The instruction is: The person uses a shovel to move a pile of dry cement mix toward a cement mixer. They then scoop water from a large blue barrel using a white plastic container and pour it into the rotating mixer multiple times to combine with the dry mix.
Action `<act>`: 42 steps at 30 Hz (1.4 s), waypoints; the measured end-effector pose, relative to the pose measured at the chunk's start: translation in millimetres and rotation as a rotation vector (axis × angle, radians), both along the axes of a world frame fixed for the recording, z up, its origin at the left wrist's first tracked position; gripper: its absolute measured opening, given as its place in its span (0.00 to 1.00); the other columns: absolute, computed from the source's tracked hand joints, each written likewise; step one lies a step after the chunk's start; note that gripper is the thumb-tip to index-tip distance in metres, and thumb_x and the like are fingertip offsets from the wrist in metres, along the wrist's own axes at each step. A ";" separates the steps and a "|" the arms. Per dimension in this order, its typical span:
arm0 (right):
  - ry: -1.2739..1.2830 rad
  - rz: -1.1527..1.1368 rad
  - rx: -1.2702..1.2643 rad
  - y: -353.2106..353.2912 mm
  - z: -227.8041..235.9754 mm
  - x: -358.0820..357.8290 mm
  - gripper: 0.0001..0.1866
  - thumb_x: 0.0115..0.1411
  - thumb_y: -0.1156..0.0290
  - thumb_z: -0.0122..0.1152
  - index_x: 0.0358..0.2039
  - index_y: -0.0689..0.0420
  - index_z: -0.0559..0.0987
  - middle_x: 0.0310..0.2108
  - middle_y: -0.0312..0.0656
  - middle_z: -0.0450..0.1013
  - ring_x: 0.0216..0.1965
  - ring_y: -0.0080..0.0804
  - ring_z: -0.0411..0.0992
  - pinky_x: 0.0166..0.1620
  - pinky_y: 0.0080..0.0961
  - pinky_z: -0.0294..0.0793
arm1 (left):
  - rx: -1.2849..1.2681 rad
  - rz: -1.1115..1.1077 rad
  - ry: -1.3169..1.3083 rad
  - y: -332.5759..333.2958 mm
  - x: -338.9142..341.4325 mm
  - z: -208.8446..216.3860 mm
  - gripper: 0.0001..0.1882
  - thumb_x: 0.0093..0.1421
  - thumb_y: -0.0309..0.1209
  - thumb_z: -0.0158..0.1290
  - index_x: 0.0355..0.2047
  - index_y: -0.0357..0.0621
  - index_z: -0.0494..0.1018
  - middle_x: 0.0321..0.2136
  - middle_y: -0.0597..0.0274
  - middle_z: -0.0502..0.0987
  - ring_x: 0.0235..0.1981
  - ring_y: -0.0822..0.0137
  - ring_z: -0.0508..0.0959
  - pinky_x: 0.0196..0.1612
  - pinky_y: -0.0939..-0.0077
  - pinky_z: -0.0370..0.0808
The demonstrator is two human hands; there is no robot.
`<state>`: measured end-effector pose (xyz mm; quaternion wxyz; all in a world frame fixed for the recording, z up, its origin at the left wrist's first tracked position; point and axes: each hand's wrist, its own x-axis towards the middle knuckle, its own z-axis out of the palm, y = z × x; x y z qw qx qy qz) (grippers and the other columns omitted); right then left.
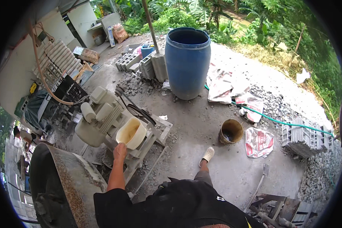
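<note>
My left hand is closed on the near edge of a cream plastic tub, its fingers partly hidden. The tub is tilted so that its open top shows, and its inside looks stained yellowish. It is just over the wooden frame beside a dusty motor. Close to my left forearm is the rusty rim of a large metal mixing drum, with grey residue inside. My right hand is out of view.
A tall blue barrel stands ahead. To the right are a dirty bucket, empty-looking sacks, a green hose, stacked hollow blocks and a shovel. A person bends at far left.
</note>
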<state>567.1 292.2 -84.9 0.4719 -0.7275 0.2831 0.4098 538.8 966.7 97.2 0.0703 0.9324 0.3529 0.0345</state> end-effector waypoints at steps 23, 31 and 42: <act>-1.626 0.699 1.082 453.2 451.2 794.9 0.24 0.40 0.68 0.77 0.33 0.60 0.71 0.52 0.41 0.59 0.55 0.37 0.64 0.46 0.33 0.83 | 0.041 -0.610 -0.559 -98.6 588.5 383.7 0.12 0.51 0.29 0.61 0.27 0.33 0.71 0.24 0.52 0.72 0.22 0.57 0.73 0.28 0.67 0.69; -1.744 0.379 0.362 483.1 378.7 1029.7 0.48 0.43 0.60 0.76 0.62 0.47 0.59 0.66 0.46 0.46 0.62 0.54 0.55 0.57 0.51 0.65 | 0.193 -0.729 -0.047 75.5 903.2 343.8 0.17 0.52 0.42 0.57 0.31 0.38 0.77 0.29 0.48 0.77 0.31 0.51 0.78 0.37 0.57 0.72; 0.124 -0.577 -0.413 217.0 36.4 608.2 0.38 0.48 0.64 0.69 0.56 0.65 0.63 0.47 0.55 0.69 0.42 0.41 0.73 0.44 0.32 0.72 | -0.093 -0.912 0.681 180.3 1080.1 10.6 0.14 0.46 0.34 0.55 0.32 0.39 0.80 0.34 0.45 0.79 0.38 0.50 0.80 0.43 0.61 0.77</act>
